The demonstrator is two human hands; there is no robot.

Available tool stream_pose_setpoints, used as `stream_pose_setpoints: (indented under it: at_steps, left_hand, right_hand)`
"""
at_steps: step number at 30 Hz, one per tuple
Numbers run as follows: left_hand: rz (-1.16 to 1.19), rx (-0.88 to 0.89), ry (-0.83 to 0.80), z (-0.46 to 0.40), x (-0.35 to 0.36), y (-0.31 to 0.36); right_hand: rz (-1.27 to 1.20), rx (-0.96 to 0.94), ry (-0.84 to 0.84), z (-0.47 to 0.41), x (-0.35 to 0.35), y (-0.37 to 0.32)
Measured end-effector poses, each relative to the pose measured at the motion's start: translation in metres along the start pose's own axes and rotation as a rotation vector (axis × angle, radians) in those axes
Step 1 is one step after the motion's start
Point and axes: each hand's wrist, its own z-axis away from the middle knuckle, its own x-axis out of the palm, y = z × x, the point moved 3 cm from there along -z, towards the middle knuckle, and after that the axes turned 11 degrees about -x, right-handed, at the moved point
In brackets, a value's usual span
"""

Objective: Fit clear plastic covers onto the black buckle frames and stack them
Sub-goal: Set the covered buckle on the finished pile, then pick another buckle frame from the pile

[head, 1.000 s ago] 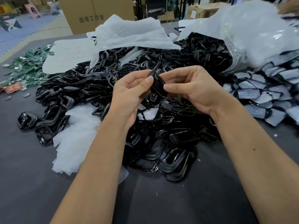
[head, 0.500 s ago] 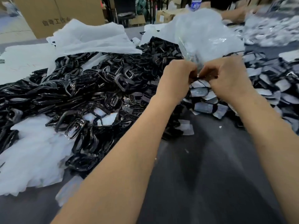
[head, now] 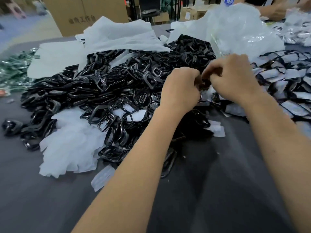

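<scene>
Buckle frame (head: 205, 84) sits pinched between the left hand (head: 180, 88) and right hand (head: 233, 79), both curled tight and nearly touching; its long axis is hidden; covered frames (head: 286, 81) lie just right, nearer the right hand.

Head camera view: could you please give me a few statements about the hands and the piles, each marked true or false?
1. Both hands, left hand and right hand, meet on one black buckle frame. True.
2. The bare black frames pile lies right of the hands. False: left.
3. Covered frames lie to the right. True.
4. The cardboard box sits nearest the camera. False: far behind.
</scene>
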Motion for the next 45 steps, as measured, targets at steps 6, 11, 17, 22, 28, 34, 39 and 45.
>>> stream_pose_setpoints:
  at_steps: [6, 11, 17, 22, 28, 34, 39, 45]
  left_hand:
    - [-0.149, -0.236, 0.215, 0.031, -0.064, -0.090]
    - [-0.229, -0.342, 0.157, 0.047, -0.080, -0.140]
    - [-0.169, -0.358, 0.201, 0.043, -0.074, -0.147]
    - [-0.282, -0.309, 0.152, 0.039, -0.063, -0.141]
    - [-0.216, -0.412, 0.132, 0.030, -0.059, -0.145]
    - [-0.110, -0.426, 0.141, 0.032, -0.057, -0.145]
    - [0.050, -0.393, 0.284, 0.035, -0.067, -0.146]
    - [0.312, -0.432, 0.478, 0.036, -0.082, -0.151]
  right_hand:
    - [-0.123, -0.215, -0.222, -0.023, 0.080, -0.080]
    - [-0.098, -0.284, -0.346, -0.034, 0.127, -0.110]
    - [-0.167, -0.275, -0.311, -0.045, 0.134, -0.098]
    - [-0.237, -0.130, -0.201, -0.050, 0.135, -0.081]
    - [-0.249, -0.152, -0.235, -0.050, 0.130, -0.074]
    - [-0.296, -0.173, -0.231, -0.045, 0.124, -0.070]
    - [-0.325, -0.146, -0.213, -0.044, 0.125, -0.067]
    - [-0.397, -0.045, 0.027, -0.048, 0.123, -0.065]
